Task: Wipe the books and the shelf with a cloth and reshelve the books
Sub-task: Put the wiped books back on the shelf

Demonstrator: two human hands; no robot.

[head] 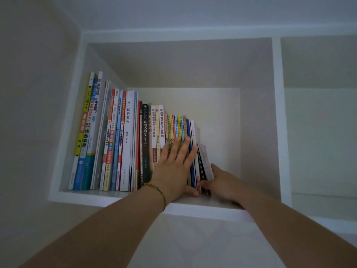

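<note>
A row of upright books (127,140) fills the left two thirds of a white shelf compartment (135,200), tallest at the left and shortest at the right. My left hand (173,171) lies flat with straight fingers against the spines of the thin coloured books near the row's right end. My right hand (220,180) grips the last few thin books (203,163) at the right end, thumb on the spines, fingers behind them. No cloth is in view.
The right third of the compartment holds no books. A white upright divider (278,113) separates it from another compartment (318,122) at the right. A wall (29,93) runs along the left side.
</note>
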